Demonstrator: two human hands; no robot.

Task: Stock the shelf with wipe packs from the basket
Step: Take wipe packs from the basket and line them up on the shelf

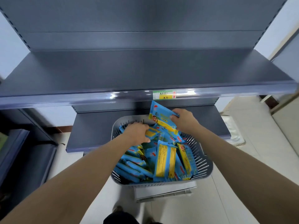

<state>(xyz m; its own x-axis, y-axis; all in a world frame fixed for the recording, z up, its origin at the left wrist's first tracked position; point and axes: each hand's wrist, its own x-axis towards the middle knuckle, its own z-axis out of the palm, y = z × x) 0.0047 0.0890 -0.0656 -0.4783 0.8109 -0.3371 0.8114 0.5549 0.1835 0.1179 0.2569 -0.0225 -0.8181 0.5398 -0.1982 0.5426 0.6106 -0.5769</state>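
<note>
Stocking looks barely begun: the shelf holds nothing, the basket below is heaped with packs, the right hand pinches a raised pack in its fingers, and the left hand grips a second pack inside.

Blue-and-yellow wipe packs, grey basket

A price tag on the shelf edge reads "29"; print on the wipe packs is illegible.
</note>
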